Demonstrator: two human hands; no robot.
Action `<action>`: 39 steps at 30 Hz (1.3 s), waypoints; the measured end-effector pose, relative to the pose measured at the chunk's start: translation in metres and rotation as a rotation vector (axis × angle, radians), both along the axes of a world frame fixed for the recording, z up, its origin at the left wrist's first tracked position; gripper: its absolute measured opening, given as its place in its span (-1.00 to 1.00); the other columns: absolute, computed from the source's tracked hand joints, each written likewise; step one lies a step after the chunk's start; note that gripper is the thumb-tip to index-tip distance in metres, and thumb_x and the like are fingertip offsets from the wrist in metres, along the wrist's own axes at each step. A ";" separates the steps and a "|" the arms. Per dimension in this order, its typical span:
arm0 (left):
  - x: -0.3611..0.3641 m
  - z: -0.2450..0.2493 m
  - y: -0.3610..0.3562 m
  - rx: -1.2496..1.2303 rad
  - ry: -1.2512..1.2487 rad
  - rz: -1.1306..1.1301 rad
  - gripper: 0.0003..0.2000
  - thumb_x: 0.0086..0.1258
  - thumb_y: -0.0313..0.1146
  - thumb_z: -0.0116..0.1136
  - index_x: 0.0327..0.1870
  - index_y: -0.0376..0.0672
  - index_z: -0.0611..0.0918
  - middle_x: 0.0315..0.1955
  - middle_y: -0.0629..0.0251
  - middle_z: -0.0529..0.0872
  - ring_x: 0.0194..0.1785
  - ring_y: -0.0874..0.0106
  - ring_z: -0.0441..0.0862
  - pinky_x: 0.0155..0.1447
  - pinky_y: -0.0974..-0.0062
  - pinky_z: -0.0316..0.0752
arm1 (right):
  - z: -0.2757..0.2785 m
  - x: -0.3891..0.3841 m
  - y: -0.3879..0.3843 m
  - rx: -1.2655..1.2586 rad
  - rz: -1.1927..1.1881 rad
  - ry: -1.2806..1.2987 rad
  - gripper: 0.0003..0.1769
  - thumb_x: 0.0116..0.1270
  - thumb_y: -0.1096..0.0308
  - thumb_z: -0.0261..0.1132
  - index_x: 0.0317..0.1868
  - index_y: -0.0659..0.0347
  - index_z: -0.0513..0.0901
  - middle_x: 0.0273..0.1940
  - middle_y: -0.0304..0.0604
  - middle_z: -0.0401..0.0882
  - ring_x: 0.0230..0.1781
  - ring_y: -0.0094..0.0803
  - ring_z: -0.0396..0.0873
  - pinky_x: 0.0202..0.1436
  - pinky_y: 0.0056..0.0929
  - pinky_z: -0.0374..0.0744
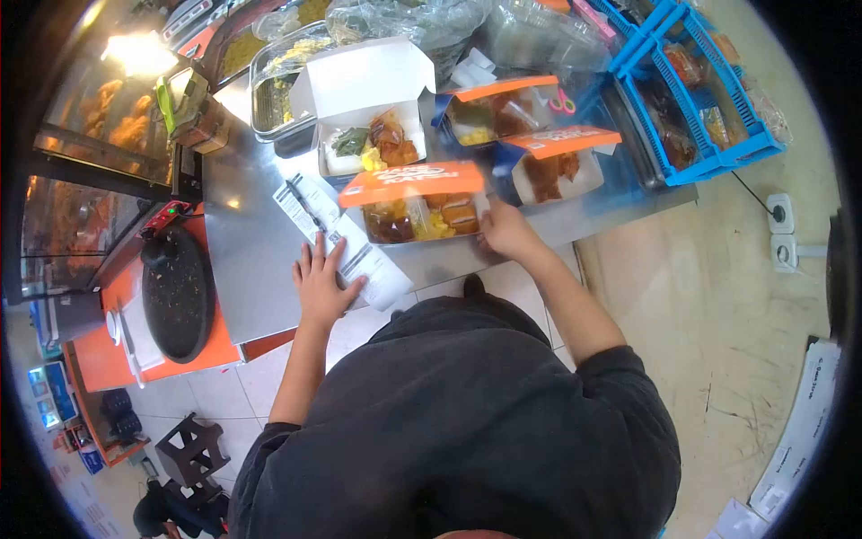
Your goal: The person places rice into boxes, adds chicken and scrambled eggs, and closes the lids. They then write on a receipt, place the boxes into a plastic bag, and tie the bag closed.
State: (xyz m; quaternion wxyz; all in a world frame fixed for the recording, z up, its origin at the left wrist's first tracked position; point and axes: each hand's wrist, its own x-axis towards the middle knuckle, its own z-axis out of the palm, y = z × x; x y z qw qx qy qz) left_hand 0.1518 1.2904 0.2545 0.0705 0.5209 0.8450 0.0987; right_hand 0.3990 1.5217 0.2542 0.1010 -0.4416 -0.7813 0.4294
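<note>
My left hand point(323, 283) lies with spread fingers on a printed paper receipt point(375, 269), and a black pen point(305, 205) rests on the paper's upper part. At the right edge of the nearest takeaway box point(413, 184), my right hand point(507, 232) is closed on its side; some fingertips are hidden. That box has a raised orange lid and holds sliced fried food, yellow pieces and something brown. Behind it stands an open box with a white lid point(364, 85), containing greens and brown meat. Two more orange-lidded boxes, one point(561, 144) nearer and one point(503, 90) farther, stand open to the right.
A metal tray point(285, 76) of food and plastic bags point(404, 22) line the back of the steel counter point(247, 269). Pink scissors point(563, 101) lie behind the boxes. Blue baskets point(709, 99) stand right. A lit display case point(103, 117) and a dark oval board point(178, 296) are left.
</note>
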 end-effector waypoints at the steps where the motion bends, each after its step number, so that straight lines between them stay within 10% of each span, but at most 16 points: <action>1: 0.000 -0.001 0.006 -0.016 0.005 0.033 -0.28 0.01 0.11 0.24 0.28 0.17 0.39 0.39 0.09 0.11 0.42 -0.07 -0.03 0.36 -0.12 -0.12 | 0.004 0.003 -0.002 -0.084 -0.012 0.059 -0.74 0.26 0.36 0.06 -0.19 0.46 0.40 -0.41 0.30 0.56 -0.36 0.13 0.59 -0.23 -0.10 0.56; 3: -0.004 -0.002 0.020 -0.018 0.019 0.053 -0.32 0.11 0.13 0.15 0.30 0.19 0.35 0.39 0.08 0.10 0.43 -0.07 -0.04 0.36 -0.16 -0.17 | 0.050 0.008 -0.010 -0.340 -0.068 0.121 -0.77 0.29 0.43 0.01 -0.15 0.46 0.37 -0.46 0.24 0.57 -0.45 0.04 0.62 -0.34 -0.17 0.59; 9: -0.019 -0.016 0.047 -0.116 -0.079 0.127 -0.49 0.31 -0.08 -0.02 0.32 0.18 0.31 0.37 0.18 0.17 0.44 -0.07 -0.09 0.36 -0.18 -0.20 | 0.060 0.014 -0.005 -0.077 0.144 0.002 -0.74 0.34 0.45 -0.03 -0.05 0.47 0.31 -0.51 0.04 0.59 -0.56 -0.30 0.63 -0.50 -0.36 0.59; 15: -0.036 -0.015 0.013 0.217 -0.350 0.004 -0.40 0.20 -0.20 0.04 0.32 -0.10 0.28 0.34 0.14 0.23 0.43 -0.01 -0.03 0.41 0.02 -0.16 | 0.018 0.009 -0.024 -0.576 -0.125 0.124 -0.52 0.30 0.30 0.14 0.12 0.42 0.25 -0.47 0.08 0.60 -0.52 -0.15 0.62 -0.43 -0.30 0.57; 19: -0.015 0.022 0.001 0.329 -0.409 -0.118 -0.29 0.05 -0.21 0.16 0.31 -0.14 0.27 0.27 0.08 0.32 0.34 0.01 0.15 0.39 0.14 -0.01 | 0.058 0.016 -0.023 0.105 -0.075 0.018 -0.49 0.23 0.27 0.23 0.13 0.32 0.32 -0.37 0.06 0.61 -0.36 -0.11 0.62 -0.27 -0.26 0.56; 24: -0.003 0.049 0.042 0.383 -0.176 0.178 -0.76 0.19 -0.60 0.00 -0.13 -0.28 0.60 -0.28 0.14 0.67 -0.21 0.24 0.61 -0.05 0.50 0.49 | 0.056 -0.002 0.001 0.488 0.020 0.043 -0.63 0.18 0.39 0.22 0.02 0.27 0.48 -0.24 0.04 0.61 -0.13 -0.12 0.60 -0.06 -0.29 0.52; 27: -0.003 0.022 0.023 0.444 -0.410 -0.044 -0.78 0.20 -0.60 0.00 -0.16 -0.26 0.62 -0.31 0.17 0.67 -0.19 0.32 0.61 -0.07 0.49 0.49 | 0.005 0.010 -0.018 0.079 0.033 0.327 -0.66 0.19 0.48 0.15 0.01 0.30 0.49 -0.15 0.12 0.59 -0.06 -0.07 0.57 -0.01 -0.29 0.51; 28: 0.007 0.015 0.021 0.330 -0.964 0.153 -0.73 0.17 -0.60 -0.04 -0.10 -0.29 0.58 -0.22 0.17 0.65 -0.10 0.39 0.58 0.00 0.49 0.46 | 0.019 0.010 -0.031 -0.100 -0.006 0.407 -0.64 0.19 0.51 0.14 0.04 0.32 0.47 -0.09 0.18 0.55 -0.04 -0.01 0.55 0.01 -0.27 0.51; 31: 0.009 0.015 0.024 0.453 -1.442 0.332 -0.63 0.14 -0.54 -0.04 0.02 -0.35 0.50 -0.08 0.13 0.60 0.01 0.40 0.52 0.10 0.44 0.41 | 0.011 0.006 -0.022 -0.047 -0.013 0.534 -0.70 0.19 0.53 0.14 -0.03 0.30 0.47 -0.12 0.02 0.58 -0.03 -0.25 0.56 -0.04 -0.31 0.51; 35: -0.001 0.043 0.032 0.298 -0.985 0.037 -0.61 0.13 -0.47 -0.03 0.02 -0.38 0.45 -0.11 -0.03 0.60 -0.01 0.24 0.56 0.09 0.36 0.40 | 0.066 -0.008 -0.011 0.342 0.050 0.170 -0.78 0.20 0.45 0.13 -0.13 0.30 0.52 -0.25 0.17 0.58 -0.19 0.03 0.56 -0.14 -0.16 0.51; 39: 0.005 0.088 0.052 0.025 -0.296 0.199 -0.65 0.16 -0.45 -0.03 0.00 -0.34 0.52 -0.14 -0.15 0.62 -0.09 0.09 0.60 -0.01 0.33 0.47 | 0.083 -0.015 0.006 0.490 0.030 0.126 -0.82 0.21 0.49 0.08 -0.19 0.23 0.56 -0.43 0.11 0.57 -0.36 0.02 0.57 -0.27 -0.10 0.49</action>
